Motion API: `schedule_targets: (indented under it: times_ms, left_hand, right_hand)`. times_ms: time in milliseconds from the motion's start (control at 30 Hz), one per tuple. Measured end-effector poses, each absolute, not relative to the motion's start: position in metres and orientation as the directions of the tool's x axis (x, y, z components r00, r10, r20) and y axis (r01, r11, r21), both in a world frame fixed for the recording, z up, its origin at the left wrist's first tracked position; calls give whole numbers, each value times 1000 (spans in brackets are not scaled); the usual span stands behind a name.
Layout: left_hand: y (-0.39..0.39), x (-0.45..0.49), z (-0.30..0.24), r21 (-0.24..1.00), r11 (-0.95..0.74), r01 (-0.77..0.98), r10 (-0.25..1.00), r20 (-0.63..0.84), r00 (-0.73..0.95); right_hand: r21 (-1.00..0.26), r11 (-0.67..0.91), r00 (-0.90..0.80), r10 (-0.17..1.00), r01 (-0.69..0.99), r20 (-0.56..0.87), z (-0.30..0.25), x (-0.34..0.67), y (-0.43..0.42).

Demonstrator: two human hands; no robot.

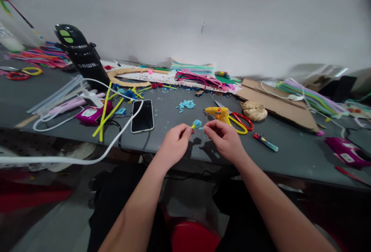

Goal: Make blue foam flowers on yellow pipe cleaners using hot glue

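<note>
left hand (174,143): pinches blue fuzzy piece (197,123), 9 o'clock end
right hand (224,138): pinches its 3 o'clock end
handling: likely light, soft, bendy; you hold the ends

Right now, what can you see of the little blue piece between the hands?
The blue piece is a small, fuzzy, light-blue tuft, apparently pipe-cleaner material, with a yellow bit at the end by the left hand. It is held over the grey table, pinched from both sides by the left hand and right hand.

Lt-blue pipe-cleaner bit (197,123), yellow glue gun (216,111), blk phone (142,116), grey table (290,151).
</note>
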State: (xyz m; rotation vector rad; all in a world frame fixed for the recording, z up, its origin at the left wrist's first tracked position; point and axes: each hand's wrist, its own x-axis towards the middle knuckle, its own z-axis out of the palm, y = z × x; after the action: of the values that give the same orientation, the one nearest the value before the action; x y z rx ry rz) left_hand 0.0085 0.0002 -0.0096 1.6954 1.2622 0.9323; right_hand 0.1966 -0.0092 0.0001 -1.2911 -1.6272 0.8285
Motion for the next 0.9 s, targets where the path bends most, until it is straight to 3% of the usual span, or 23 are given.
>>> schedule_targets:
  times_ms: [900]
  left_hand:
    - [-2, 10, -11, 882, -263, 392, 941, 144, 308]
  right_hand:
    - [-801, 304, -9, 937, 515, 350, -8, 190, -13]
